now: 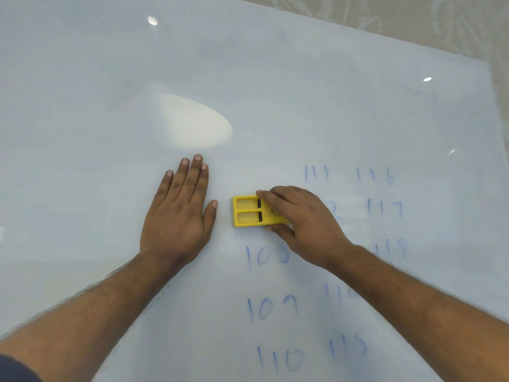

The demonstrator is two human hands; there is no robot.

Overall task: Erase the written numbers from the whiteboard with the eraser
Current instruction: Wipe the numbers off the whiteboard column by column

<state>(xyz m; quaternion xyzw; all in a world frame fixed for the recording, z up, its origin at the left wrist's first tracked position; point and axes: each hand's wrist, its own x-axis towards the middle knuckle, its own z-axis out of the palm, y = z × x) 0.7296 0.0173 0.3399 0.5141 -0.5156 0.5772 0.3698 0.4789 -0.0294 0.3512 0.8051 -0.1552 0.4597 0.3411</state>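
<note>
Right hand (300, 216) clamped on yellow eraser (248, 211), flat on whiteboard (275, 92) beside blue numbers (268, 308); left hand (176, 216) splayed flat, empty. Likely risks: light pressure smearing ink; sweeps missing 111, 116; forearm smudging lower rows.

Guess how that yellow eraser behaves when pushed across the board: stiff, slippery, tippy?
The yellow eraser looks like moulded plastic with open windows, so probably rigid and light. It lies flat and low, unlikely to tip. On the glossy whiteboard it should slide easily under the right hand.
</note>
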